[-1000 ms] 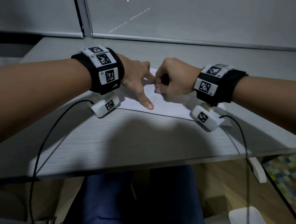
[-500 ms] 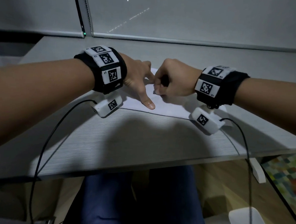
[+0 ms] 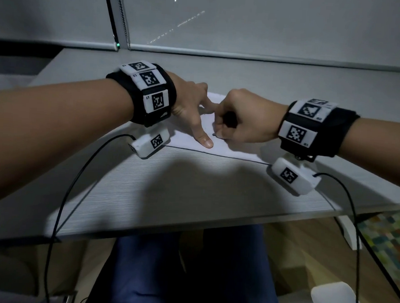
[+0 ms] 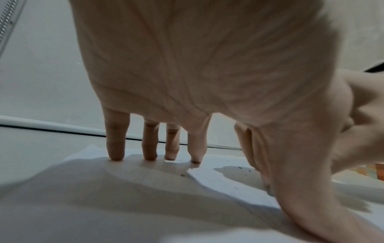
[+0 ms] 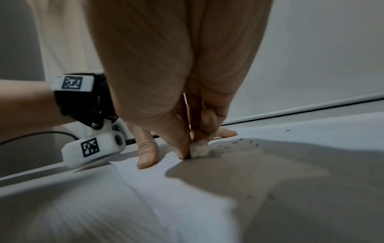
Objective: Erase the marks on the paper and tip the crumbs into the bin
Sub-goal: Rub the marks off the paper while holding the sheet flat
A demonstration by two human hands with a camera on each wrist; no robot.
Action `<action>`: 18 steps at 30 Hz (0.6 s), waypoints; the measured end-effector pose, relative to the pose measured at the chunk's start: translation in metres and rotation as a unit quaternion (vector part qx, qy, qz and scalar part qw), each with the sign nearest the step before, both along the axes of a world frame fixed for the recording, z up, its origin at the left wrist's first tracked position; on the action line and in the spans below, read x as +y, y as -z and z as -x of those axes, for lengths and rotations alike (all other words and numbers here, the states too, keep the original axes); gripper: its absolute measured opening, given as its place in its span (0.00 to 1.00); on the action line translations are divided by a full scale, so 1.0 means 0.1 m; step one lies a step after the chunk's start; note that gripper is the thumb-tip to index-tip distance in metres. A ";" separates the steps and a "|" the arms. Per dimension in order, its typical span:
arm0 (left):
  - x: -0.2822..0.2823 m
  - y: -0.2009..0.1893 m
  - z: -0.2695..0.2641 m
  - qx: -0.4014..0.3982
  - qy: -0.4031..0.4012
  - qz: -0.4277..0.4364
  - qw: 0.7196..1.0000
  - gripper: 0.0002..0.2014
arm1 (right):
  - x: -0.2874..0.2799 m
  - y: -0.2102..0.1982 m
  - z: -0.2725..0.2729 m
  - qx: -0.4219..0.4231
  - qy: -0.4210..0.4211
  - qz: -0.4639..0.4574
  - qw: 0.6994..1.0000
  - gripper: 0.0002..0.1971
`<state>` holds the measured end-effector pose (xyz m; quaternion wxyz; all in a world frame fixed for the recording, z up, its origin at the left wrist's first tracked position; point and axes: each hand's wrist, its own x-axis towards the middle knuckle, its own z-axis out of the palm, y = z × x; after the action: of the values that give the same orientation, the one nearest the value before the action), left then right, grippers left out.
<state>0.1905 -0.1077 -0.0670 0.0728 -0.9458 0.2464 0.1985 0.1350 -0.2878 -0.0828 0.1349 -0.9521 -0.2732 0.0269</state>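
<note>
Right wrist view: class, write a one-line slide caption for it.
Right hand pinches a small white eraser against the paper; dark crumbs lie beyond it, left hand's thumb pressing the sheet.

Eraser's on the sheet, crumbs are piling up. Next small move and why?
Probably another short rub stroke in place. The right hand pinches the eraser down on the paper, and a dark mark shows beside it. The left hand presses its straight fingers on the sheet, so it is braced. The crumbs lie loose; tipping can wait.
</note>
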 end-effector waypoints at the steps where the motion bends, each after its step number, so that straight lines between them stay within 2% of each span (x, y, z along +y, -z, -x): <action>1: 0.00 0.01 -0.01 0.000 0.005 -0.005 1.000 0.68 | -0.04 -0.01 0.00 0.000 -0.004 0.004 1.000 0.04; 6: 0.03 0.02 -0.03 0.006 0.023 -0.012 1.000 0.71 | -0.30 -0.08 0.06 0.028 0.011 0.035 0.999 0.05; 9: 0.07 -0.01 -0.07 0.007 0.064 0.005 0.998 0.69 | -0.43 -0.15 0.07 0.039 0.037 0.031 0.998 0.08; 12: 0.18 -0.08 -0.14 0.028 0.097 0.061 0.993 0.61 | -0.52 -0.21 -0.07 -0.005 0.088 -0.007 0.996 0.09; 14: 0.23 -0.14 -0.15 0.018 0.107 0.076 0.991 0.54 | -0.55 -0.22 -0.16 -0.019 0.107 -0.006 0.994 0.05; 18: 0.28 -0.23 -0.20 -0.025 0.115 0.061 0.991 0.43 | -0.58 -0.17 -0.21 0.029 0.115 0.048 0.992 0.03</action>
<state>0.2108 -0.0802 -0.0444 0.0437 -0.9185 0.3635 0.1494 0.1561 -0.3455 -0.0655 0.0989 -0.9814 -0.1564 0.0516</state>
